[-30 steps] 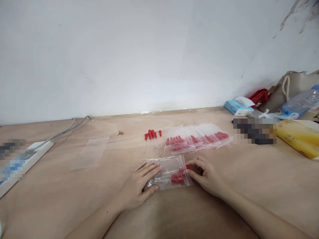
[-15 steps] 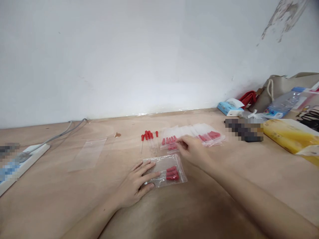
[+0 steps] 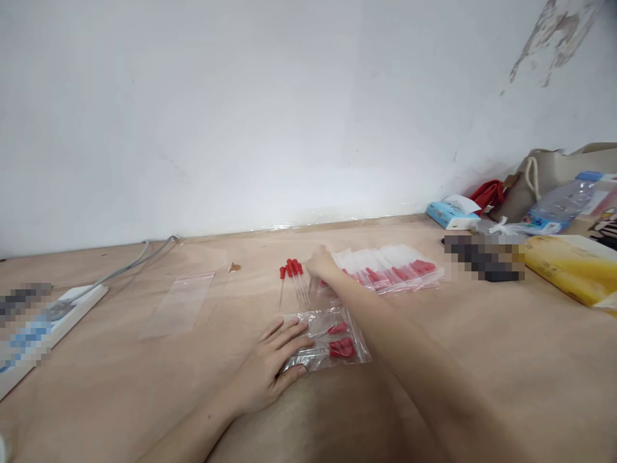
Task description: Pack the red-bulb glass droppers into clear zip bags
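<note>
My left hand point(image 3: 274, 360) lies flat with spread fingers on a clear zip bag point(image 3: 321, 318), holding it against the table. Inside that bag are droppers with red bulbs point(image 3: 342, 348). Past the bag, my right hand point(image 3: 321, 262) is closed at the right side of a small group of loose red-bulbed droppers point(image 3: 292, 267). A faint clear stem shows below its blurred fingers; the bulb there is hidden. Right of this hand is an overlapping row of filled zip bags point(image 3: 385, 267), red bulbs showing through. An unfilled zip bag point(image 3: 178, 305) lies flat at left.
A white power strip point(image 3: 62, 328) with a grey cable point(image 3: 130, 265) is at the left. On the right are a blue tissue pack point(image 3: 453, 214), a dark blurred item point(image 3: 482, 257), a yellow packet point(image 3: 571, 267) and a plastic bottle point(image 3: 562, 202). The wall point(image 3: 289, 128) bounds the table's back.
My right hand has moved left and away from me, from the row of filled bags to the loose droppers. The bulbs in the bag under my left hand have spread apart. The view has shifted slightly.
</note>
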Motion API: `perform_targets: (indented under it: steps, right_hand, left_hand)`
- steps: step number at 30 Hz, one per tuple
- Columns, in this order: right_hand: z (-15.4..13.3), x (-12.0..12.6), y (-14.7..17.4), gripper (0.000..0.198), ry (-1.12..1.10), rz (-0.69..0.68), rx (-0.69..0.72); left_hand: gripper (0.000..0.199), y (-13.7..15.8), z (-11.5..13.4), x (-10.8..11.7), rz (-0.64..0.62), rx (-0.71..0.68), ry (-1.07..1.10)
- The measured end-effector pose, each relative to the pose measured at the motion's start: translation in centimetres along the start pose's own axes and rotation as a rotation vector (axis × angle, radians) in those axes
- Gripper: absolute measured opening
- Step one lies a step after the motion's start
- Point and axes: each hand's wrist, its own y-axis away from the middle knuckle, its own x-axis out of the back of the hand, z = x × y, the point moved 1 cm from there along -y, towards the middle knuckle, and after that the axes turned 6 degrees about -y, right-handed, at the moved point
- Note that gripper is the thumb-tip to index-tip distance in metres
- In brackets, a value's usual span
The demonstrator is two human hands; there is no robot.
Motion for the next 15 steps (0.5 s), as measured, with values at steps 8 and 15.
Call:
perform_targets:
  steps: [8, 15]
  right_hand:
    - [8.9, 6.2, 9.8, 0.040, -0.734, 0.368, 0.207]
    - [11.6, 5.6, 12.7, 0.041, -0.792, 0.443, 0.177]
  left_hand:
    - [0.043, 0.0, -0.3, -0.4, 0.011, -0.014, 0.004]
    - [0.045, 0.0, -0.1, -0.2, 0.029, 0.013, 0.039]
